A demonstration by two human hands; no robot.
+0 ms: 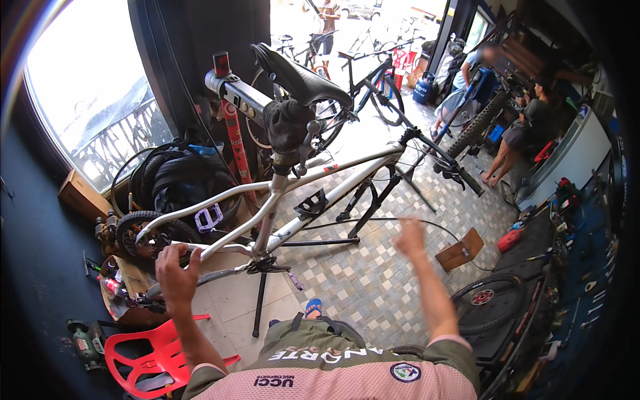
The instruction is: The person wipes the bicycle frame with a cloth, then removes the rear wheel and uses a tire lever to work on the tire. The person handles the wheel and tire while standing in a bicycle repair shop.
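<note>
We have a white metal bicycle frame (348, 192) over grey-beige checkered tiles (380, 280), dark-blue wall (33, 250) leftward; whether left hand (176, 272) or blurred right hand (409, 237) grips, we cannot tell.

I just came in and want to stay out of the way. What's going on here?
Someone is at a white bike frame without a front wheel, its saddle end held by a repair stand. The left hand is at the frame's rear end, fingers bent; whether it touches is unclear. The right hand is blurred above the tiled floor, away from the frame. Another person sits at the far right.
</note>
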